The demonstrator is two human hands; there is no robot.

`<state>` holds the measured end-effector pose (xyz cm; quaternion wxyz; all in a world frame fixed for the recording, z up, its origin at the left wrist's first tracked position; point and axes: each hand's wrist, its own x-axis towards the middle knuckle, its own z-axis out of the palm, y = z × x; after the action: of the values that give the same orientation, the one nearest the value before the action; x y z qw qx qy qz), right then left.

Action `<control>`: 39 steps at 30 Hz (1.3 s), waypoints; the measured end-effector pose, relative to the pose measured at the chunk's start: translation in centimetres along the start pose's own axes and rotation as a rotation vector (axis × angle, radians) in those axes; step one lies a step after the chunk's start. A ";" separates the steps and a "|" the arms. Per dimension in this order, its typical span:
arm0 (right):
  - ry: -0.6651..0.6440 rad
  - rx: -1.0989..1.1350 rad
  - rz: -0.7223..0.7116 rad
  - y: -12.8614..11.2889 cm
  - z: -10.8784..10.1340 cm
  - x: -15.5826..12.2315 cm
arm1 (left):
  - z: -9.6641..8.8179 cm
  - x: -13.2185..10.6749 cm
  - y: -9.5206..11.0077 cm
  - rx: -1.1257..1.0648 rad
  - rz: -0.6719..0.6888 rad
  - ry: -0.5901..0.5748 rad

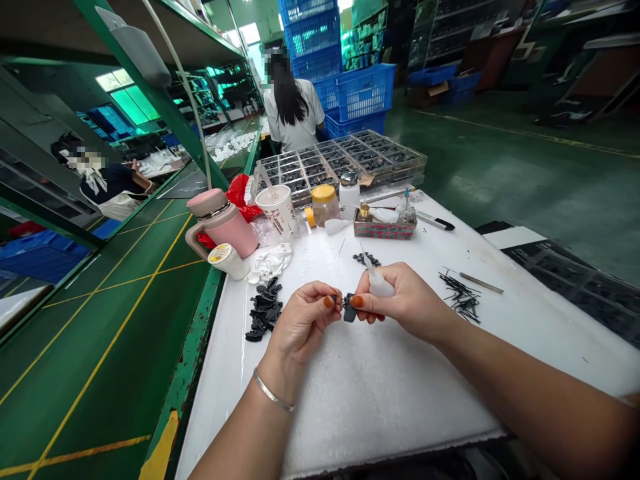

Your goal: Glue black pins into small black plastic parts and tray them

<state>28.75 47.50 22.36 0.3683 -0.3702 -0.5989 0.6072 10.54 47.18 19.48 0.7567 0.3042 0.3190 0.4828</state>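
In front of me my left hand is closed, thumb and fingertips pinching a tiny dark piece too small to name. It meets a small black plastic part, which my right hand grips between thumb and fingers. A white squeeze bottle with a thin nozzle is also tucked in my right hand, its tip pointing up. Left of my hands lies a pile of black plastic parts. Beyond them is a cluster of small black pieces. Thin black rods lie to the right.
Across the white table stand a pink flask, a paper cup, a yellow-lidded jar and a small box. Behind are compartment trays. A green conveyor belt runs left. Two people sit farther off.
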 end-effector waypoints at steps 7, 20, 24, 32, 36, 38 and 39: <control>0.022 -0.063 -0.010 -0.2 0.2 -0.2 | 0.0 0.0 0.0 0.046 0.002 0.010; 0.037 -0.140 -0.007 -0.3 0.2 -0.2 | 0.2 -0.1 0.0 0.106 0.002 0.036; 0.037 -0.161 -0.011 -0.3 0.2 -0.2 | 0.2 -0.1 0.0 0.113 0.003 0.038; 0.065 -0.365 -0.049 -0.4 0.1 -0.5 | -0.3 0.0 -0.1 0.215 0.046 0.043; 0.082 -0.439 -0.054 -0.5 0.1 -0.6 | -0.3 0.0 0.1 0.392 0.131 0.038; 0.066 -0.355 -0.006 -0.4 0.1 -0.4 | -0.3 -0.1 0.3 0.465 0.186 0.022; 0.052 -0.285 0.035 -0.3 0.1 -0.3 | -0.3 -0.1 0.3 0.497 0.215 0.019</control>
<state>28.81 47.22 22.69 0.3168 -0.4448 -0.6625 0.5127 10.10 47.22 19.60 0.6001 0.5083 0.4006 0.4702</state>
